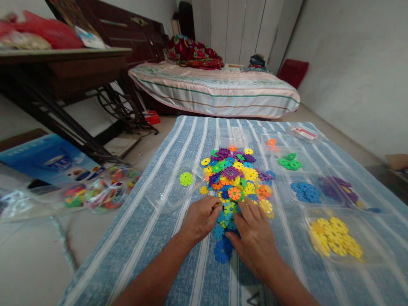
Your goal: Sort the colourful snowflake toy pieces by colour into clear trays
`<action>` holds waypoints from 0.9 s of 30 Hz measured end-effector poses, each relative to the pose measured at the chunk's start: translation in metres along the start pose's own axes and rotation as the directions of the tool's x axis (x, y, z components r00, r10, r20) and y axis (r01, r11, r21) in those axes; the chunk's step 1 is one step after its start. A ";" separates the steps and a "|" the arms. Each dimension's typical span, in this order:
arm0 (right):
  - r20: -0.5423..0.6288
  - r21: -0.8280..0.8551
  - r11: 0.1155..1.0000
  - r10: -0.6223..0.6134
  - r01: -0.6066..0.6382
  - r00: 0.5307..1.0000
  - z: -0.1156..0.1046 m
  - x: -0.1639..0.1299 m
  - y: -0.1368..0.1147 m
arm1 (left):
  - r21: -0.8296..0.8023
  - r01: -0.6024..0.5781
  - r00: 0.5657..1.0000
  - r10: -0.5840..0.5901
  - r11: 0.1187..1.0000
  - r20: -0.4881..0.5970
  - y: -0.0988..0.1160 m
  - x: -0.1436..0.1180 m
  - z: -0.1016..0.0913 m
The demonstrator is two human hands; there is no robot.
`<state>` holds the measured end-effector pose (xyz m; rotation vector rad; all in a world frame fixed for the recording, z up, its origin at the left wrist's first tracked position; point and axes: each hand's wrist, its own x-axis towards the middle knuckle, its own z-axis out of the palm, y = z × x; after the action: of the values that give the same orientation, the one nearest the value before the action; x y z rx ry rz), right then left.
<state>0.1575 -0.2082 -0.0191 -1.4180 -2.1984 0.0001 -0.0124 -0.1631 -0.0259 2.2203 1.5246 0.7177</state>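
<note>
A heap of notched plastic snowflake discs (234, 172) in many colours lies in the middle of the table. My left hand (200, 216) is at the near left edge of the heap, its fingers curled together at the tips. What is between them, if anything, is too small to make out. On the right, my right hand (256, 233) rests over the heap's near edge, thumb apart from the fingers, touching discs. Several blue discs (223, 250) lie between the hands. An orange disc (234, 194) sits just beyond my fingertips.
Clear trays at the right hold yellow discs (336, 238), blue discs (305, 192), purple discs (346, 189) and green discs (290, 162). A lime disc (185, 179) lies in a clear tray at the left. Bagged toys (105, 193) are on the floor; a bed (216, 93) stands behind.
</note>
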 end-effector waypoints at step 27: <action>-0.218 0.288 0.957 0.034 0.031 0.975 0.005 -0.002 -0.001 | 0.000 -0.012 1.000 0.012 1.000 -0.005 -0.004 0.001 0.000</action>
<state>0.1553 -0.2085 -0.0237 -1.1951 -1.9248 0.1525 -0.0147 -0.1603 -0.0279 2.2306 1.5152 0.7273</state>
